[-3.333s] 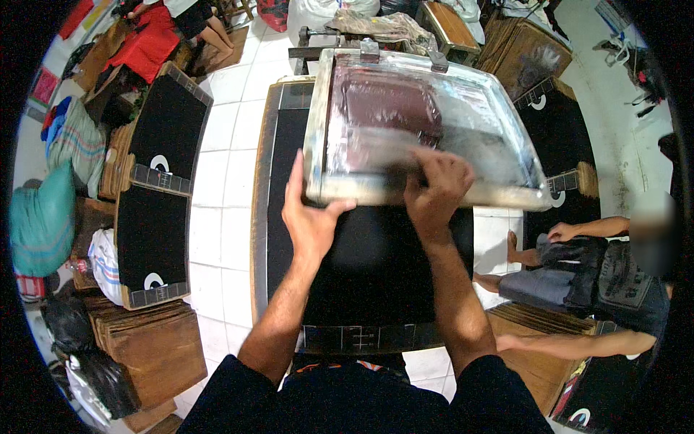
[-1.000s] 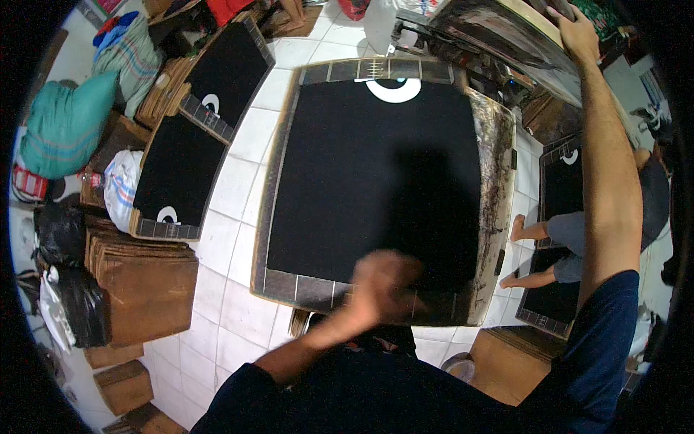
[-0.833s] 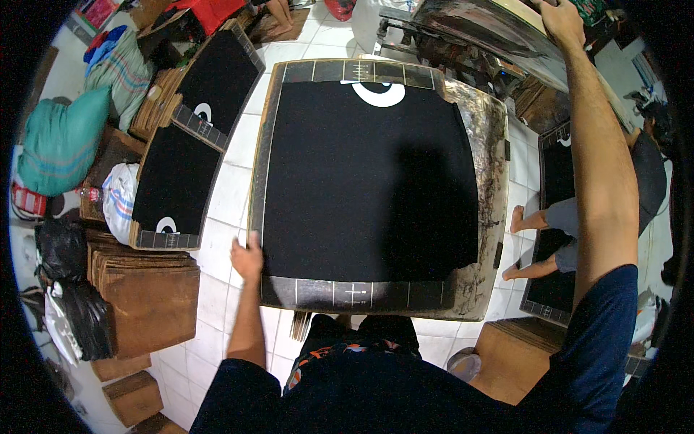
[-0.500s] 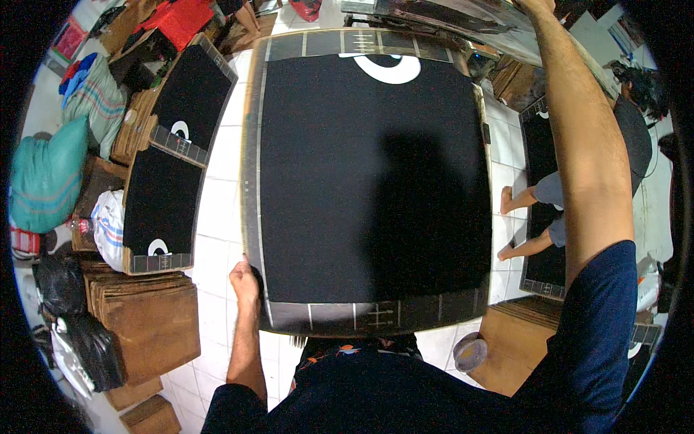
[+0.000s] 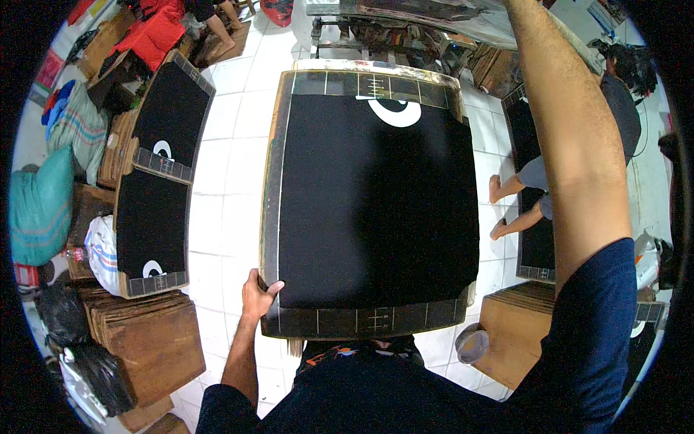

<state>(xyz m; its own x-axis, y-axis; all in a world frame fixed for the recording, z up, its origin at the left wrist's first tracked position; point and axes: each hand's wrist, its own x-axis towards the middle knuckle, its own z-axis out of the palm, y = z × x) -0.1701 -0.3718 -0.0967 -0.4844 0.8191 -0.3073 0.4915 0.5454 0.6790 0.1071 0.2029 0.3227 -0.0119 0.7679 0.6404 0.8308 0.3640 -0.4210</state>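
1. Left grip (image 5: 259,295) is partly open at the lower left edge of the dark board (image 5: 340,322), its thumb over the top of the rim and its fingers along the outer side; how firmly it presses cannot be told.
2. The right grip lies beyond the upper edge of the frame, so what it holds cannot be told; only the right forearm (image 5: 585,145) shows, reaching up the right of the frame.
3. The board fills the centre, its dark border ruled with pale lines. Black cloth (image 5: 318,202) lies nearly flat over it, with a white crescent (image 5: 396,114) near its far edge. Shadow darkens much of its right half.
4. At the upper edge, a framed panel (image 5: 434,18) spans from centre to right, partly hidden by the forearm.
5. Two black panels (image 5: 170,116) with white crescents stand at left, above a stack of brown boards (image 5: 159,354).
6. At lower right, a grey bowl (image 5: 472,345) sits just beside another brown stack (image 5: 517,333).
7. The forearm blocks part of a co-worker (image 5: 622,116) and more black panels at right.
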